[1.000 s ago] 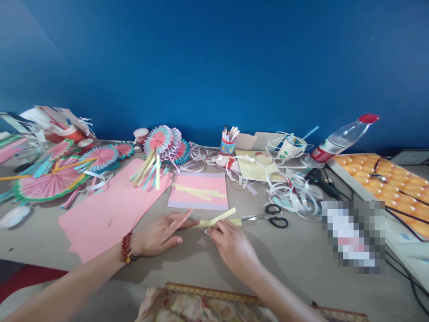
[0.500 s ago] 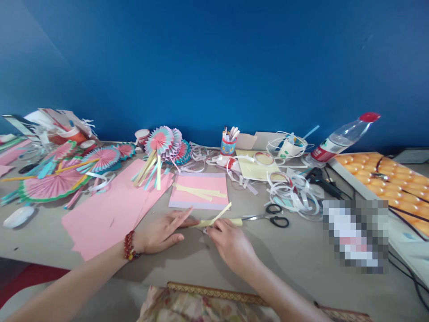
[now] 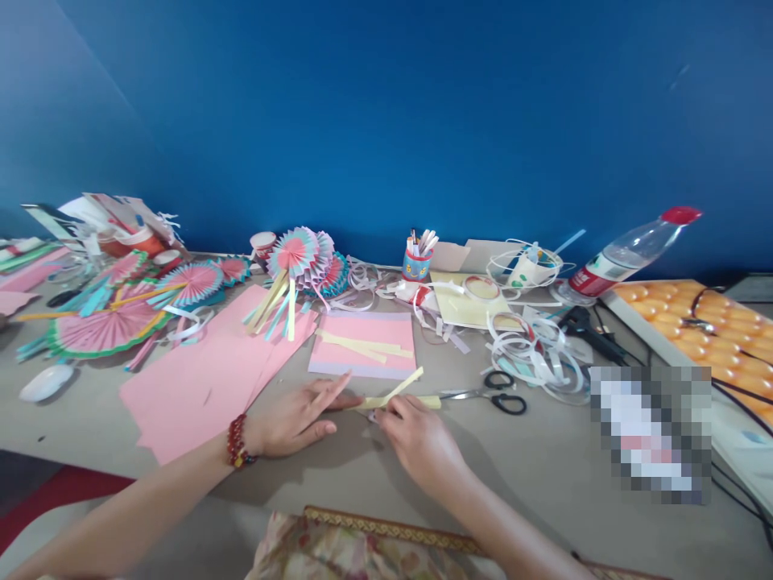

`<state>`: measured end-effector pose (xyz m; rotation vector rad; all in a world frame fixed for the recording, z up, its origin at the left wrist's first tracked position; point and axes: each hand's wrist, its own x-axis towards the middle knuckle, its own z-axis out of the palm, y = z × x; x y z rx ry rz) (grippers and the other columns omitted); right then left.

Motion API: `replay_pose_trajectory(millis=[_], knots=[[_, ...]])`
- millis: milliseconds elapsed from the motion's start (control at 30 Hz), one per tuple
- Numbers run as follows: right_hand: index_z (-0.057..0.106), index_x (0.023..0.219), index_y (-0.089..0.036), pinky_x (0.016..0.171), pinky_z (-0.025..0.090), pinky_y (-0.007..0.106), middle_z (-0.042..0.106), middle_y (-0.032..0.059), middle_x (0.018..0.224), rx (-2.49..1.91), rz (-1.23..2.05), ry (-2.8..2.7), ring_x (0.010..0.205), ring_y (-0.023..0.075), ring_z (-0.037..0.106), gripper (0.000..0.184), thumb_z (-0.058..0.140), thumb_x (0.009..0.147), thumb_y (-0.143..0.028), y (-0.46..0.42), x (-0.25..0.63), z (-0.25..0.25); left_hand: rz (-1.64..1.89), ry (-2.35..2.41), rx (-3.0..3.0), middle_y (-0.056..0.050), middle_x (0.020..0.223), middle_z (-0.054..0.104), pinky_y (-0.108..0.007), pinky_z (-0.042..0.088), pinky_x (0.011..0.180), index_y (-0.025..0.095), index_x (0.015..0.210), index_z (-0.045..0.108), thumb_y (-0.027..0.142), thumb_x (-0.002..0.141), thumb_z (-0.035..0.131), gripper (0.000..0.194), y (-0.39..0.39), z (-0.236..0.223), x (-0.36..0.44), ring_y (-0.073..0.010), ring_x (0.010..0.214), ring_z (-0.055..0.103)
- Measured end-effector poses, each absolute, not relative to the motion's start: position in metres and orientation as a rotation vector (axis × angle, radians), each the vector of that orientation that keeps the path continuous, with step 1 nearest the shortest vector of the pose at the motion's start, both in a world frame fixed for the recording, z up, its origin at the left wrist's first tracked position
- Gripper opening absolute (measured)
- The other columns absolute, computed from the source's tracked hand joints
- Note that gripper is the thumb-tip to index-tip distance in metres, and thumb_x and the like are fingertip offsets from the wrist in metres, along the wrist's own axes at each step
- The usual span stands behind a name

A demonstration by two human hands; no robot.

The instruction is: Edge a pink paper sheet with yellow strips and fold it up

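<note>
My left hand (image 3: 302, 420), with a red beaded bracelet (image 3: 237, 441), lies flat with fingers stretched, its fingertips touching the left end of a yellow paper strip (image 3: 431, 402). My right hand (image 3: 413, 435) is closed over the strip's middle. From its fingers pokes a small pale tool with a thin tip (image 3: 370, 416), mostly hidden. A narrow yellow sliver (image 3: 408, 382) slants up by the right fingertips. Just right of the strip lie black-handled scissors (image 3: 486, 394), blades partly hidden. Beyond the hands, yellow strips (image 3: 356, 345) rest on a pink and lilac sheet (image 3: 392, 324).
Pink paper sheets (image 3: 199, 374) and folded paper fans (image 3: 299, 254) are at left, near a white mouse (image 3: 47, 383). Behind stands a pen holder (image 3: 417, 266). At right are curled white strips (image 3: 537, 354), a black glue gun (image 3: 592, 337), a tilted bottle (image 3: 628, 256) and cables.
The whole view has shifted slightly, so things appear a little farther right. Both hands keep about the same pose on the yellow strip.
</note>
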<state>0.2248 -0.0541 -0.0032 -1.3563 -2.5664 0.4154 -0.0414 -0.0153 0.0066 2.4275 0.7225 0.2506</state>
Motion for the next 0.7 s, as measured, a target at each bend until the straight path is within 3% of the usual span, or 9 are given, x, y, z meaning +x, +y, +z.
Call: replay_pose_trajectory(millis=[433,700], knots=[[0.067,0.098,-0.018,0.075,0.042,0.028,0.063,0.0068,0.096,-1.364,0.406,-2.555,0.090,0.0204,0.057,0.017,0.055,0.091,-0.008,-0.0558,0.2231,-0.0041,0.275,0.743,2.365,-0.004,0.146,0.052,-0.042,0.027,0.115,0.028,0.155,-0.017,0.057,0.104,0.016,0.067,-0.0156,0.0080,-0.0394,-0.0221,0.139,0.038],[0.067,0.097,-0.017,0.077,0.043,0.029,0.062,0.0076,0.097,-1.357,0.417,-2.547,0.090,0.0202,0.056,0.015,0.054,0.093,-0.010,-0.0576,0.2236,-0.0025,0.220,0.711,2.411,-0.003,0.147,0.051,-0.040,0.028,0.115,0.023,0.155,-0.018,0.056,0.104,0.015,0.068,-0.0098,0.0093,-0.0411,-0.0214,0.140,0.038]])
